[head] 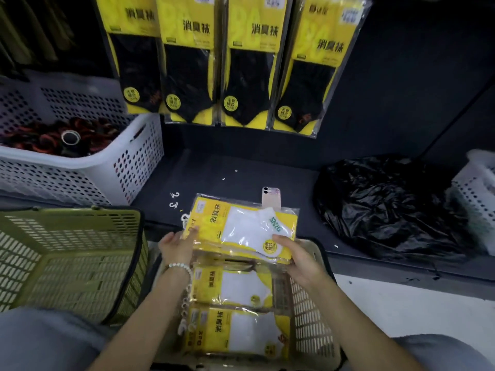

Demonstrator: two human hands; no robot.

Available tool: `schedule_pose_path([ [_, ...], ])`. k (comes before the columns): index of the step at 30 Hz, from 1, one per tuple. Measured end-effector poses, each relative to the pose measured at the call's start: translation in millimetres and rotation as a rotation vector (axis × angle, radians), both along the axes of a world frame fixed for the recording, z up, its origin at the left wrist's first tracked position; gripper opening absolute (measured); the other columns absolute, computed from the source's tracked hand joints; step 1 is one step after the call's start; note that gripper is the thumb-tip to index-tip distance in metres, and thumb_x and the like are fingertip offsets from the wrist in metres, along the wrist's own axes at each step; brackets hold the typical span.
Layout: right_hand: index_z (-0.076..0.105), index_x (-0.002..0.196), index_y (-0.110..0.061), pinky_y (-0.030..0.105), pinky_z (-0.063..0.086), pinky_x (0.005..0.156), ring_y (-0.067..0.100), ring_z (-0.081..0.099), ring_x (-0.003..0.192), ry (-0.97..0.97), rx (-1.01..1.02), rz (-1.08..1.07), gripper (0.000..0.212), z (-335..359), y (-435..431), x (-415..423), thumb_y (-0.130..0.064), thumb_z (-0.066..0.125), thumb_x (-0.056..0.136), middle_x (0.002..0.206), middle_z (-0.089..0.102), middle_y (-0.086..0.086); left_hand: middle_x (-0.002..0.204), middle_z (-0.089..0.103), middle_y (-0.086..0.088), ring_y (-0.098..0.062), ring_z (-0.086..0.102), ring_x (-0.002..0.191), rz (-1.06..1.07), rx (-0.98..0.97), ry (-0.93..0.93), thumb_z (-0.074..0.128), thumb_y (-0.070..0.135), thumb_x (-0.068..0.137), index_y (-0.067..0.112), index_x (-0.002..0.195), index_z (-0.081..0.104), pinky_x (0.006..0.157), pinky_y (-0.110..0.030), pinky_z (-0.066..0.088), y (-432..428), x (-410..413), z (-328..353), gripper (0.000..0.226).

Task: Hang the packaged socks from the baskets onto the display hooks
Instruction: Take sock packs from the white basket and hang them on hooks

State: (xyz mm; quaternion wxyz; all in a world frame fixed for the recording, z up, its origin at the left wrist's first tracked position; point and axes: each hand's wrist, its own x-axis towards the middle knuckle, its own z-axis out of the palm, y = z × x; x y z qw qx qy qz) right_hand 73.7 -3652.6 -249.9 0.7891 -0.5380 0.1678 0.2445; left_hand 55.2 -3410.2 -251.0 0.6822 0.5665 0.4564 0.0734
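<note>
Sock pack (249, 226), ends pinched in the grip of left hand (176, 246) and right hand (297, 259) above the basket (313, 317), probably needs lifting next toward a display hook.

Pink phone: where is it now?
Head view, centre: the pink smartphone lies on the dark shelf, partly behind the yellow pack of white socks, left of the black plastic bag.

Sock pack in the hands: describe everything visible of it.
The sock pack is a glossy clear sleeve holding a yellow card with black characters and white socks with green lettering. It is held roughly flat above the beige basket, white hook end leftward. The left hand grips its left end, the right hand its near right edge.
</note>
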Motion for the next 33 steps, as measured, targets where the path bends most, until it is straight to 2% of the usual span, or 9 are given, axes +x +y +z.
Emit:
schedule_pose_path([
  [3, 0.065, 0.115, -0.004, 0.033, 0.057, 0.079, 0.021, 0.070, 0.095, -0.120, 0.070, -0.057, 0.047, 32, 0, 4, -0.016, 0.075, 0.071, 0.106, 0.072, 0.008, 0.102, 0.061, -0.005, -0.018, 0.061, 0.089, 0.033, -0.417, -0.171, 0.075, 0.028, 0.076, 0.011, 0.116, 0.052, 0.063, -0.028, 0.053, -13, 7, 45, 0.049],
  [5, 0.063, 0.120, -0.005, 0.044, 0.050, 0.096, 0.026, 0.066, 0.105, -0.177, 0.099, -0.061, 0.059, 50, 1, 5, -0.022, 0.078, 0.065, 0.115, 0.069, 0.010, 0.104, 0.068, -0.010, -0.020, 0.066, 0.089, -0.028, -0.703, -0.341, 0.069, 0.026, 0.082, 0.012, 0.110, 0.058, 0.064, -0.030, 0.054, -29, 12, 72, 0.033],
  [8, 0.064, 0.118, -0.009, 0.041, 0.057, 0.085, 0.023, 0.069, 0.099, -0.264, 0.131, -0.069, 0.054, 72, -3, 4, -0.024, 0.077, 0.067, 0.113, 0.071, 0.009, 0.092, 0.073, -0.011, -0.020, 0.071, 0.083, -0.162, -0.747, -0.478, 0.063, 0.021, 0.086, 0.011, 0.105, 0.059, 0.072, -0.033, 0.053, -53, 17, 103, 0.022],
  [10, 0.064, 0.117, -0.011, 0.032, 0.059, 0.070, 0.020, 0.071, 0.095, -0.309, 0.140, -0.076, 0.050, 85, -10, 4, -0.023, 0.075, 0.070, 0.109, 0.072, 0.008, 0.101, 0.071, -0.012, -0.021, 0.070, 0.088, -0.245, -0.740, -0.512, 0.060, 0.019, 0.088, 0.009, 0.107, 0.059, 0.074, -0.034, 0.053, -65, 18, 118, 0.021],
  [12, 0.060, 0.122, -0.010, 0.028, 0.058, 0.069, 0.019, 0.071, 0.096, -0.354, 0.065, -0.077, 0.059, 98, -18, 4, -0.026, 0.077, 0.067, 0.110, 0.072, 0.007, 0.111, 0.069, -0.010, -0.021, 0.067, 0.098, -0.298, -0.650, -0.535, 0.058, 0.019, 0.090, 0.009, 0.115, 0.058, 0.077, -0.035, 0.054, -71, 21, 128, 0.027],
  [15, 0.043, 0.134, -0.013, 0.027, 0.050, 0.088, 0.015, 0.063, 0.109, -0.455, -0.184, -0.136, 0.078, 119, -33, 13, -0.027, 0.080, 0.067, 0.128, 0.060, 0.001, 0.109, 0.070, -0.002, -0.017, 0.067, 0.099, -0.378, -0.407, -0.638, 0.061, 0.020, 0.088, 0.016, 0.114, 0.059, 0.078, -0.031, 0.055, -73, 27, 146, 0.027],
  [19, 0.040, 0.140, -0.020, 0.025, 0.038, 0.105, 0.007, 0.043, 0.127, -0.722, -0.421, -0.164, 0.065, 168, -41, 30, -0.028, 0.070, 0.083, 0.134, 0.045, -0.011, 0.106, 0.071, 0.002, -0.014, 0.067, 0.097, -0.548, -0.009, -0.714, 0.066, 0.022, 0.083, 0.024, 0.104, 0.064, 0.081, -0.031, 0.053, -79, 35, 177, 0.021],
  [24, 0.058, 0.122, -0.018, 0.019, 0.052, 0.089, 0.004, 0.063, 0.105, -0.939, -0.414, -0.204, 0.040, 223, -29, 37, -0.023, 0.070, 0.085, 0.117, 0.065, -0.006, 0.088, 0.070, 0.023, 0.004, 0.066, 0.084, -0.752, 0.251, -0.805, 0.068, 0.025, 0.082, 0.034, 0.098, 0.060, 0.065, -0.010, 0.050, -93, 42, 210, 0.020],
  [33, 0.064, 0.099, -0.015, 0.016, 0.054, 0.064, 0.009, 0.072, 0.084, -0.888, -0.165, -0.292, 0.016, 250, -33, 43, -0.016, 0.069, 0.084, 0.092, 0.076, -0.006, 0.072, 0.068, 0.023, 0.009, 0.064, 0.068, -0.680, 0.335, -0.810, 0.079, 0.036, 0.066, 0.033, 0.089, 0.060, 0.052, -0.007, 0.047, -102, 65, 248, 0.030],
])
